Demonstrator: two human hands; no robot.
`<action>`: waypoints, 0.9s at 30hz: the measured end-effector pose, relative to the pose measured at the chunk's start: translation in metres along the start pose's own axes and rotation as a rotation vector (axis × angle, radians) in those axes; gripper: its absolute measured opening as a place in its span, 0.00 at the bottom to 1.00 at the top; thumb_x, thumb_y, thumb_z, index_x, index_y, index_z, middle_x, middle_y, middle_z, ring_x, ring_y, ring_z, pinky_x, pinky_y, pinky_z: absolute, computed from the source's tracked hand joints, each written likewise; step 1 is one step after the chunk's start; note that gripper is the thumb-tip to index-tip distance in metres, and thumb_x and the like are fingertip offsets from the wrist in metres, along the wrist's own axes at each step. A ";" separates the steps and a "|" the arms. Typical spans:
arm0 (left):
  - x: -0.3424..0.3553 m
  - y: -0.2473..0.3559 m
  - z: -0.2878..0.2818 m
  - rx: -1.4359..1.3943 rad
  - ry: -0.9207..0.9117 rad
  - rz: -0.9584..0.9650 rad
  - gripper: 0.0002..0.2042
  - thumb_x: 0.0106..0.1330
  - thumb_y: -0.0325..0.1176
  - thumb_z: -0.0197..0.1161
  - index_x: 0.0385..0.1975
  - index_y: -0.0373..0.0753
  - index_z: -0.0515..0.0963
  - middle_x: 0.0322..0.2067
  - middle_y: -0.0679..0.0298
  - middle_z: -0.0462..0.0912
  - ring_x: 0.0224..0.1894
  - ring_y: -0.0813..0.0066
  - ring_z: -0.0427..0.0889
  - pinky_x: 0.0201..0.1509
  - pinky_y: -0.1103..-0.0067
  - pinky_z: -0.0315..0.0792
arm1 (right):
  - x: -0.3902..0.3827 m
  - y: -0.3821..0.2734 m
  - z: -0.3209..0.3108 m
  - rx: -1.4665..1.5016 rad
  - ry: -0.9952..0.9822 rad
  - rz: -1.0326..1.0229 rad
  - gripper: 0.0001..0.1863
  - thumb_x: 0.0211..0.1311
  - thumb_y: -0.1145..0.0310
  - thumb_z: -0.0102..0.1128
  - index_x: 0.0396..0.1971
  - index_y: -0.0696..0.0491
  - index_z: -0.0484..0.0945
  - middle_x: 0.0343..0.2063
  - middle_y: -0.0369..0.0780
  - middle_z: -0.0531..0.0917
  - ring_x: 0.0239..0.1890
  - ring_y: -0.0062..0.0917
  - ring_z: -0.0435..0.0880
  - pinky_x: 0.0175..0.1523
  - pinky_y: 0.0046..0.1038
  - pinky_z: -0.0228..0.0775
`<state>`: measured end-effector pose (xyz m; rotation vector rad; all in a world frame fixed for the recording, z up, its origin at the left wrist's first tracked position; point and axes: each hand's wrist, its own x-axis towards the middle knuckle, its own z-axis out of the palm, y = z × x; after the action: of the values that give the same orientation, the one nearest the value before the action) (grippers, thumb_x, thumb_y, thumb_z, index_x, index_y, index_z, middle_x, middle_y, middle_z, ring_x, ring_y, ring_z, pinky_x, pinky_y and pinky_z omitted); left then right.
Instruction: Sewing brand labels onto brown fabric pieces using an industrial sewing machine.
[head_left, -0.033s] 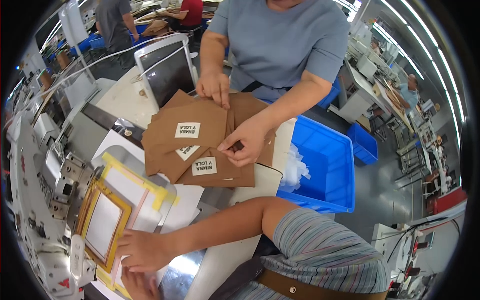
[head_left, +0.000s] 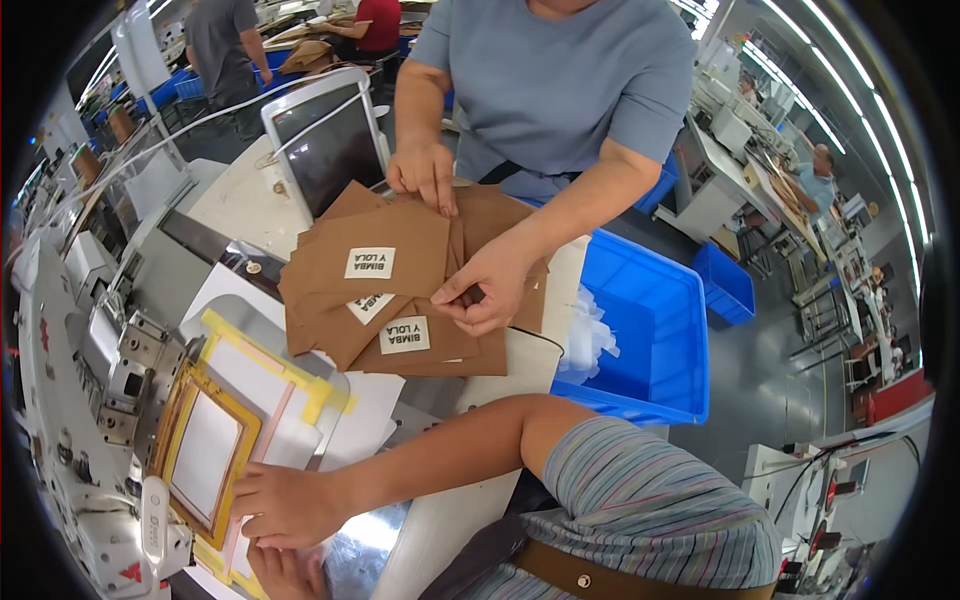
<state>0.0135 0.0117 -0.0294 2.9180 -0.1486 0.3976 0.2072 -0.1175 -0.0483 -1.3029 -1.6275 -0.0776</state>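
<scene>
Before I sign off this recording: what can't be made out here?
Head view:
Left hand: wrist cut off by the lower edge.
Right hand: covers whatever lies beneath its palm.
Brown pieces: upper ones cover lower ones; count unclear.
Co-worker: most of the head cut off by the upper edge.

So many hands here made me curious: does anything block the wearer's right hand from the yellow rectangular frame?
Nothing visible does. The right hand lies close beside the yellow rectangular frame; touch is unclear. The left hand is below, not between.

Yellow rectangular frame (head_left: 248, 440), white centre, lying aslant, beside white machine (head_left: 45, 370)
</scene>
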 end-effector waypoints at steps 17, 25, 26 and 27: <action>0.052 0.020 -0.011 -0.166 -0.205 0.090 0.31 0.76 0.39 0.62 0.76 0.36 0.67 0.78 0.48 0.66 0.81 0.32 0.56 0.80 0.44 0.54 | -0.084 -0.027 -0.059 -0.526 -0.226 0.174 0.33 0.69 0.50 0.69 0.67 0.54 0.77 0.76 0.43 0.69 0.81 0.38 0.60 0.84 0.60 0.37; 0.046 0.018 -0.009 -0.183 -0.168 0.122 0.28 0.75 0.37 0.63 0.73 0.37 0.72 0.76 0.48 0.70 0.80 0.32 0.58 0.79 0.45 0.57 | -0.093 -0.019 -0.048 -0.357 -0.136 0.108 0.10 0.67 0.62 0.67 0.43 0.48 0.89 0.69 0.45 0.78 0.79 0.42 0.64 0.83 0.60 0.45; 0.046 0.018 -0.009 -0.172 -0.167 0.139 0.27 0.75 0.36 0.63 0.73 0.38 0.73 0.75 0.48 0.71 0.80 0.32 0.58 0.79 0.45 0.57 | -0.093 -0.018 -0.047 -0.358 -0.166 0.120 0.10 0.67 0.62 0.67 0.43 0.48 0.89 0.69 0.45 0.78 0.79 0.42 0.64 0.83 0.60 0.45; 0.046 0.018 -0.008 -0.159 -0.162 0.155 0.26 0.75 0.36 0.63 0.72 0.38 0.74 0.74 0.48 0.72 0.79 0.32 0.59 0.79 0.45 0.58 | -0.093 -0.016 -0.046 -0.330 -0.149 0.095 0.08 0.66 0.64 0.66 0.40 0.49 0.89 0.66 0.45 0.79 0.78 0.43 0.65 0.83 0.59 0.47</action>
<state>0.0533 -0.0073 -0.0059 2.7871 -0.4115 0.1632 0.2163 -0.2161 -0.0842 -1.6695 -1.7260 -0.2023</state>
